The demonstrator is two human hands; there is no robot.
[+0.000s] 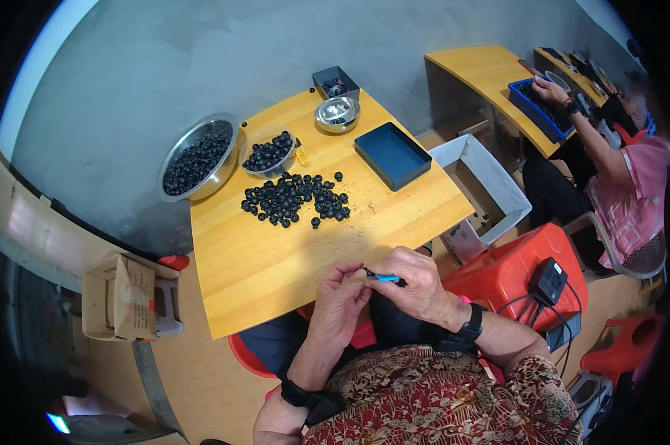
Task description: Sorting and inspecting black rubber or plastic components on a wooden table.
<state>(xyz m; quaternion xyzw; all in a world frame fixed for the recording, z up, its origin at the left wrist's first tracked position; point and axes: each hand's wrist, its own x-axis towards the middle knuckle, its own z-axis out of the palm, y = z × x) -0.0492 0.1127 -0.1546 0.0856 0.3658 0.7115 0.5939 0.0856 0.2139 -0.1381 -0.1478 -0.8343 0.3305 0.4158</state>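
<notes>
At the far left of the frame a cardboard box sat open on the floor, just beside the wooden table. At the upper left of the table a large steel bowl overhung the edge, filled with small dark round pieces. Right of it stood a clear plastic tub heaped with the same pieces, and below that a loose pile of dark pieces lay spread on the bare wood.

Low in the middle, at the table's near edge, the left hand was raised with its fingers curled inward, pinching something too small to make out. Just beside it, touching at the fingertips, the right hand was closed around a slim blue-handled tool, whose dark tip pointed toward the left hand's fingers.

Toward the upper middle a small steel dish and a grey box stood near the far corner, with a shallow blue tray to their right. Lower right, a red crate sat on the floor. At the upper right another person in pink reached into a blue bin on a second table.
</notes>
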